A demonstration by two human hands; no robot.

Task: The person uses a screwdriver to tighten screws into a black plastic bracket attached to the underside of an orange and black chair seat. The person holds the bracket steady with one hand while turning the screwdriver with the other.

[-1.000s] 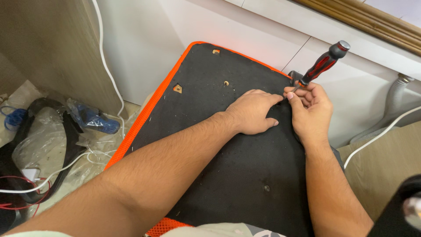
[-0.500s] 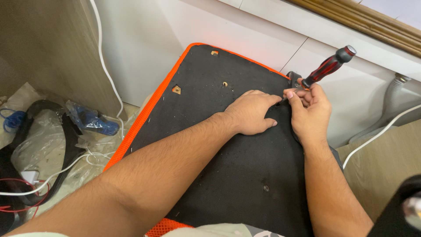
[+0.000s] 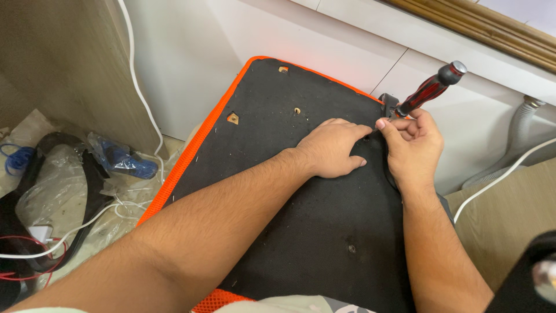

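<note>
Left hand (image 3: pixel 331 148) lay palm-down and flat on the black felt-covered underside of an orange-edged seat panel (image 3: pixel 301 232), fingers spread and reaching toward the panel's far right edge, holding nothing; right hand (image 3: pixel 412 146) was closed around a screwdriver with a red-and-black handle and metal end cap (image 3: pixel 431 88), thumb and forefinger pinched low near the shaft, handle tilted up and to the right; the tip met a small dark metal bracket (image 3: pixel 389 104) at the panel's upper right edge (the tip itself was hidden behind the fingers); both hands sat close together, fingertips nearly touching; the panel leaned toward a white wall (image 3: pixel 191 64) and showed several small holes in its black covering; to the left, on the floor, lay crumpled clear plastic wrapping (image 3: pixel 52 185) with black straps, a blue object and a thin white cable (image 3: pixel 138 87); at right, a grey corrugated hose (image 3: pixel 518 136) ran down the wall.
</note>
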